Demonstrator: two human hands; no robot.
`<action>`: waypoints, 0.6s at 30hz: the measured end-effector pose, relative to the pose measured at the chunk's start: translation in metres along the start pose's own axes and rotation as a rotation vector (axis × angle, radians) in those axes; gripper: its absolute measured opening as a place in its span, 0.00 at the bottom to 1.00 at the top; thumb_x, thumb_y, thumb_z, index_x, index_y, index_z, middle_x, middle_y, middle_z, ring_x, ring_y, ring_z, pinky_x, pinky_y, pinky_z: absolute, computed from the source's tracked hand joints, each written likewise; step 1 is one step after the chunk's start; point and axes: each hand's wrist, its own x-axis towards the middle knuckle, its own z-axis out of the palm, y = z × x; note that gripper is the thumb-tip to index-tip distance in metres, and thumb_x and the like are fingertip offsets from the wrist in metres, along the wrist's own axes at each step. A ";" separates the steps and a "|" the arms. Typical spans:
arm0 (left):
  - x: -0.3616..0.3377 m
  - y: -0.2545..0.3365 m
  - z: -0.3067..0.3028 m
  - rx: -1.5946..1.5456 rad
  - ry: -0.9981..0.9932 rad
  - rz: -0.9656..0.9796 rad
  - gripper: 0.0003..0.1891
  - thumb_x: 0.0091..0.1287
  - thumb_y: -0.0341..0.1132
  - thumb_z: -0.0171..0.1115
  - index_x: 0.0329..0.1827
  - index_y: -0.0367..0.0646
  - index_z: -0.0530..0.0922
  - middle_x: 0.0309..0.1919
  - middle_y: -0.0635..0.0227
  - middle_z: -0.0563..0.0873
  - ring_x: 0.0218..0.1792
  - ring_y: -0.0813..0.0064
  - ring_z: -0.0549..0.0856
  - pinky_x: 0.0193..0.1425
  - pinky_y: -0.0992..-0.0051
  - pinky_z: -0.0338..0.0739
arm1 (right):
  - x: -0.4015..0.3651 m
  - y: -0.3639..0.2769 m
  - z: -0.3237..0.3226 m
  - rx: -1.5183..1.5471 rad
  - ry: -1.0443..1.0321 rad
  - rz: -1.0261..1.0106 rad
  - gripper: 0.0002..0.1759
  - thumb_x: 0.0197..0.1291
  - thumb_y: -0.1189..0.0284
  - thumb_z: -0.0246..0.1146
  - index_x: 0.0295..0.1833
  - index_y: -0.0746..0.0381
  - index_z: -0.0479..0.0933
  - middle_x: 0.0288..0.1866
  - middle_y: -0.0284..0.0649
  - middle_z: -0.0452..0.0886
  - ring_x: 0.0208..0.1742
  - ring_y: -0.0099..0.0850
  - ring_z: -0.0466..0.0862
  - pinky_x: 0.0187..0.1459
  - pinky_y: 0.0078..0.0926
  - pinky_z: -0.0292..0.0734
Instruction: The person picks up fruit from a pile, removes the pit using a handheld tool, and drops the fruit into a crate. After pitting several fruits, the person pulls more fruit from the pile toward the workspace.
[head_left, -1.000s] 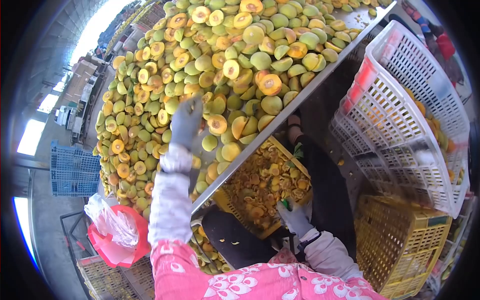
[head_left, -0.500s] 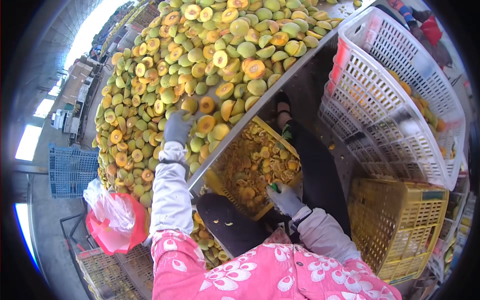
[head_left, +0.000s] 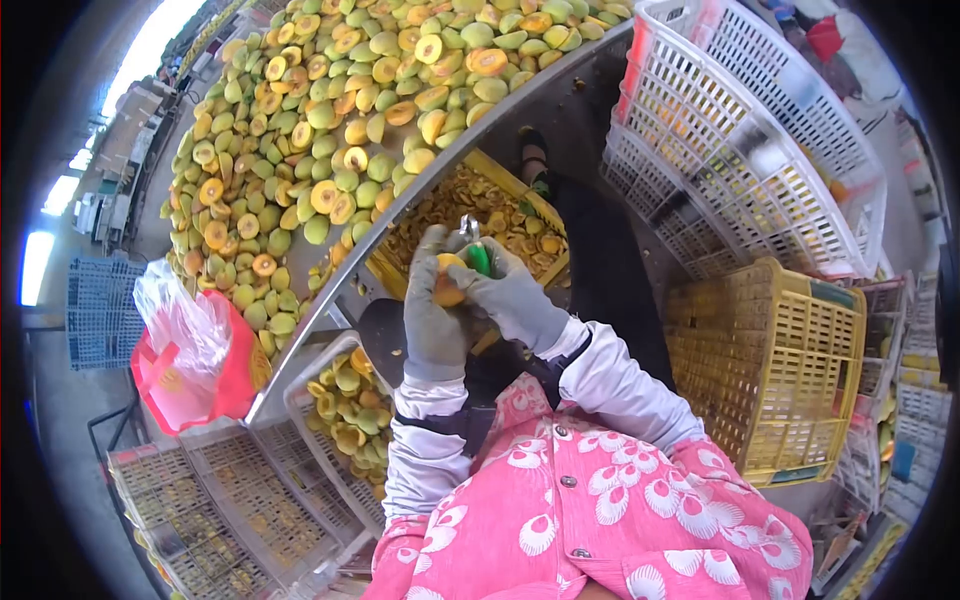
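Note:
In the head view my left hand (head_left: 432,325), in a grey glove, is closed around a peach half (head_left: 448,284) in front of my body. My right hand (head_left: 520,300), also gloved, grips a green-handled tool (head_left: 480,259) with a shiny metal head, close against the fruit. My fingers hide much of the peach half and the tool's working end. Both hands are over my lap, by the near side of a yellow crate (head_left: 503,180) holding orange scraps and cut pieces. Beyond, halved green-yellow peaches (head_left: 340,130) lie heaped on a metal-edged table.
At left a crate (head_left: 297,400) holds hollowed halves, near a red plastic bag (head_left: 222,375). White crates (head_left: 720,130) and a yellow crate (head_left: 765,375) stand on the right. The table's metal edge (head_left: 375,240) runs diagonally ahead of me.
My left hand has come back from the heap to my lap and now holds a peach half. My right hand has lifted the green-handled tool to meet it. The view has shifted.

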 end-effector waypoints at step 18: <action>-0.035 0.022 0.004 0.122 -0.067 0.170 0.27 0.79 0.53 0.48 0.60 0.34 0.75 0.59 0.53 0.80 0.56 0.63 0.83 0.61 0.66 0.81 | -0.058 0.002 0.026 -1.101 0.021 -0.387 0.21 0.73 0.55 0.55 0.46 0.65 0.76 0.28 0.57 0.81 0.32 0.58 0.82 0.33 0.51 0.75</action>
